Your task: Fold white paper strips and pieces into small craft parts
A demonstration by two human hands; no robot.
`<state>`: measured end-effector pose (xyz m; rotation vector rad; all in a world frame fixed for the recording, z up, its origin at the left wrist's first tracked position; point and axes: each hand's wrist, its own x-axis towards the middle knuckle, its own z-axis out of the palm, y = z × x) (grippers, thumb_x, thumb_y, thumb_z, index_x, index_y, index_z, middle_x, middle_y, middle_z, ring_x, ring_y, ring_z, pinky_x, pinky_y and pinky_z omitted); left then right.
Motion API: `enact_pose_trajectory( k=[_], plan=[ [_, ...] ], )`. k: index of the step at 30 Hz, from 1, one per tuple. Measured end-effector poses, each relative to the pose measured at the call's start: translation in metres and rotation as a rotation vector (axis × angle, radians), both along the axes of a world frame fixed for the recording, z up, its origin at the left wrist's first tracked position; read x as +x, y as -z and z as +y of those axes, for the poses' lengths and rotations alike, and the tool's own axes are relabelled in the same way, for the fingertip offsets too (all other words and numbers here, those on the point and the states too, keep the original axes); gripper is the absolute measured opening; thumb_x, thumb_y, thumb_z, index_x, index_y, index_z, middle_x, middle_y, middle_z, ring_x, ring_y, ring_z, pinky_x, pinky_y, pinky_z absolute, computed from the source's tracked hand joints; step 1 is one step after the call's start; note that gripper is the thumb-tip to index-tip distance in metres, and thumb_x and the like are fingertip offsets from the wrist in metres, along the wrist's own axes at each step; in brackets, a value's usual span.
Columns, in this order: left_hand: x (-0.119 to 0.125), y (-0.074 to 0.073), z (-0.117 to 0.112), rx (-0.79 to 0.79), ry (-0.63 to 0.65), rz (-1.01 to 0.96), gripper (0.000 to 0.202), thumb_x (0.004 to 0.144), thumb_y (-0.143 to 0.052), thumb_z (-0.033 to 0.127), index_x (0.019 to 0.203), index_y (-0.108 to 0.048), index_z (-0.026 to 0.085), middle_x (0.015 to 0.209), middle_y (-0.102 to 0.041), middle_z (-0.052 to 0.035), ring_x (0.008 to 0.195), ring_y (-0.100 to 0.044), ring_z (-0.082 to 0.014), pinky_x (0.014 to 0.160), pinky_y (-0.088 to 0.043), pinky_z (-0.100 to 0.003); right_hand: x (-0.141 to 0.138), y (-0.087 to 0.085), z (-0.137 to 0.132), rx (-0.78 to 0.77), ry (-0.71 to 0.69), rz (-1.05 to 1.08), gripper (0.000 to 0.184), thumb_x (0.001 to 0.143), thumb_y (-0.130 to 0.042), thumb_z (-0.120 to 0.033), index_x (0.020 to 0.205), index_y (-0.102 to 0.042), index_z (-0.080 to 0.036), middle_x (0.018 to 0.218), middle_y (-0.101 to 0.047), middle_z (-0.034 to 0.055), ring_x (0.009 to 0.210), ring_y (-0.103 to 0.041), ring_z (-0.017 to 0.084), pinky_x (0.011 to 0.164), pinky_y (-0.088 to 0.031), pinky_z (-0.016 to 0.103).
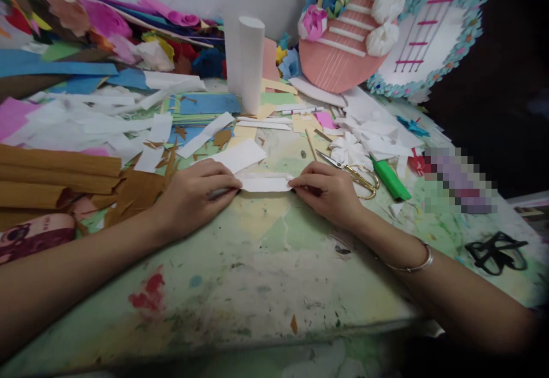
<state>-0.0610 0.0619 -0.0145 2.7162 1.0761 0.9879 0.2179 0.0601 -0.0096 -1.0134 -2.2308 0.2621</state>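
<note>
A small folded white paper strip (266, 183) lies flat on the paint-stained table (257, 263). My left hand (195, 195) rests closed at its left end, fingers pressed onto the paper, with a thin grey stick-like thing under the fingertips. My right hand (328, 189) pinches the strip's right end, fingers together. A silver bangle (414, 263) circles my right wrist.
Gold-handled scissors (358, 175) and a green marker (390, 179) lie just right of my right hand. A white paper tube (251, 63) stands behind. Brown crepe paper (55, 180) lies at left. Paper scraps, paper flowers and a pink paper guitar (343, 52) fill the back.
</note>
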Motion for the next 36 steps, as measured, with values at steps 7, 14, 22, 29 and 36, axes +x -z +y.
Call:
enact_pose_trajectory(
  k=[7, 14, 22, 29, 36],
  plan=[
    [0.0, -0.004, 0.0, -0.138, -0.027, -0.017, 0.019, 0.087, -0.057, 0.026, 0.085, -0.075, 0.018, 0.089, -0.063, -0.0071, 0.082, -0.06, -0.0175, 0.072, -0.048, -0.029, 0.004, -0.005, 0.005, -0.268, 0.014, 0.019, 0.011, 0.08, -0.064, -0.02, 0.081, -0.076, -0.02, 0.078, -0.067, 0.0019, 0.059, -0.055, 0.008, 0.056, -0.042, 0.024],
    [0.0, -0.007, 0.004, -0.328, -0.028, -0.034, 0.018, 0.084, -0.057, 0.029, 0.081, -0.073, 0.021, 0.084, -0.068, -0.0033, 0.082, -0.061, -0.0164, 0.075, -0.046, -0.028, 0.004, -0.009, 0.006, -0.416, 0.041, 0.031, 0.011, 0.079, -0.066, -0.023, 0.081, -0.076, -0.021, 0.078, -0.067, 0.002, 0.059, -0.053, 0.009, 0.058, -0.041, 0.026],
    [0.001, -0.01, 0.006, -0.482, -0.081, -0.009, 0.018, 0.079, -0.057, 0.034, 0.077, -0.071, 0.022, 0.081, -0.067, -0.0029, 0.081, -0.059, -0.0175, 0.073, -0.044, -0.029, 0.003, -0.008, 0.007, -0.517, 0.076, 0.09, 0.008, 0.075, -0.068, -0.023, 0.077, -0.074, -0.019, 0.075, -0.065, 0.002, 0.061, -0.052, 0.009, 0.057, -0.04, 0.026],
    [0.002, -0.008, 0.008, -0.521, -0.097, -0.009, 0.021, 0.08, -0.059, 0.039, 0.076, -0.071, 0.023, 0.081, -0.068, -0.0021, 0.083, -0.057, -0.0182, 0.076, -0.041, -0.03, 0.004, -0.008, 0.007, -0.564, 0.082, 0.095, 0.011, 0.076, -0.067, -0.025, 0.08, -0.073, -0.018, 0.075, -0.066, 0.0022, 0.063, -0.054, 0.01, 0.059, -0.041, 0.026],
    [0.001, -0.011, 0.009, -0.558, -0.095, -0.01, 0.02, 0.079, -0.06, 0.039, 0.075, -0.072, 0.023, 0.08, -0.068, -0.0019, 0.083, -0.057, -0.0184, 0.077, -0.041, -0.03, 0.003, -0.007, 0.008, -0.522, 0.078, 0.033, 0.013, 0.079, -0.064, -0.027, 0.081, -0.072, -0.017, 0.074, -0.064, 0.0027, 0.062, -0.052, 0.011, 0.06, -0.039, 0.028]
  ],
)
